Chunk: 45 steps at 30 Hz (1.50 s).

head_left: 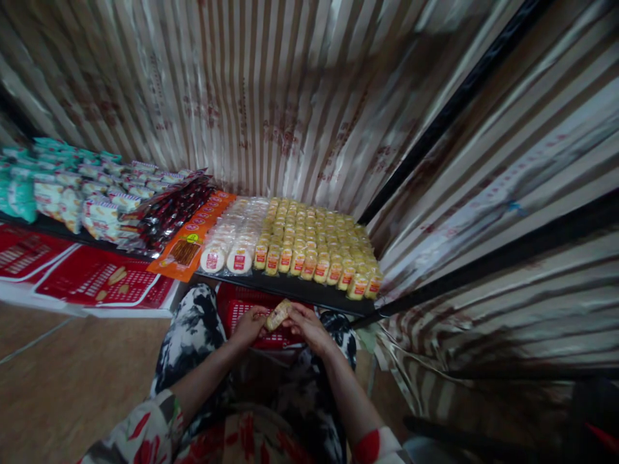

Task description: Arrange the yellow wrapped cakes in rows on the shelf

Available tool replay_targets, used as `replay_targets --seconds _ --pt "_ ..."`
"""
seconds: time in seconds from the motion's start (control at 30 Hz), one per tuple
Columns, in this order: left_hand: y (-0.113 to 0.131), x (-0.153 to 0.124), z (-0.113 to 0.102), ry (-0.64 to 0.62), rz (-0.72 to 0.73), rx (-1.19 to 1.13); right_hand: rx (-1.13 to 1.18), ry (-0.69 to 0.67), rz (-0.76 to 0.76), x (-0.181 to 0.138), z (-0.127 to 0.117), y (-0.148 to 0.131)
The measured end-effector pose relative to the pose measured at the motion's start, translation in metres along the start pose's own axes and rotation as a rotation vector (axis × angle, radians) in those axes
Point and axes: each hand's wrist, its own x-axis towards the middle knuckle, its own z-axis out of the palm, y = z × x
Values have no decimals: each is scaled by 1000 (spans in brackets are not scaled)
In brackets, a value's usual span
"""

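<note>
- The packet [277, 316], small and yellowish, is held tilted between the two hands, above the lap and just in front of the shelf's near edge.
- Right hand [306, 326]: fingers closed on its upper right end. Left hand [251, 326]: fingertips drawn together at its lower left end, apparently pinching it; the exact contact is too blurred to tell.
- It looks light, probably a soft, crumbly cake in thin film. The film may slip, and a hard squeeze in the middle could crush what is inside.
- The best hold is likely a gentle fingertip pinch at the ends or along the film's edges, with little pressure on the body.
- Below the hands, between the knees, shows a red crate [238, 310].
- Ahead, on the black shelf [290, 287], stand close rows of yellow cakes [322, 235], seemingly of like size.
- Left of these lie white rounds [239, 260], then an orange pouch [181, 251] and dark red sachets [169, 216].
- Behind hangs a striped curtain [217, 96].
</note>
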Motion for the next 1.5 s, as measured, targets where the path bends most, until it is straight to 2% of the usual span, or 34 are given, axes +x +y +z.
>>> replay_targets --seconds 0.1,0.17,0.27,0.33,0.4,0.6,0.77,0.87,1.0,1.17,1.3,1.4,1.5 --pt "9 -16 -3 104 282 183 5 122 -14 1 4 -2" --pt "16 -28 -3 106 473 309 5 168 -23 1 7 -3" --pt "24 -39 0 67 587 377 4 206 -33 0 14 -6" --pt "27 -40 2 68 575 367 8 216 -50 -2 17 -8" --pt "27 -36 3 64 504 290 24 204 -74 -4 19 -11" --pt "27 -19 -1 -91 77 -332 25 210 -133 -6 19 -11" --pt "34 -21 -2 -157 7 -571 -47 294 -147 -3 21 -10" --pt "36 -23 -1 -155 -9 -564 -21 292 -179 -2 23 -13" --pt "36 -21 -2 -159 10 -535 -23 219 -266 -3 21 -16" --pt "46 -17 -3 -84 84 -494 -88 262 -204 -2 17 -11" --pt "58 -13 -2 5 161 -324 -61 323 -150 5 20 0" --pt "67 -7 -4 58 190 -151 -55 320 -150 10 23 3" --pt "82 -1 -7 94 300 64 -280 411 -239 8 25 -3"
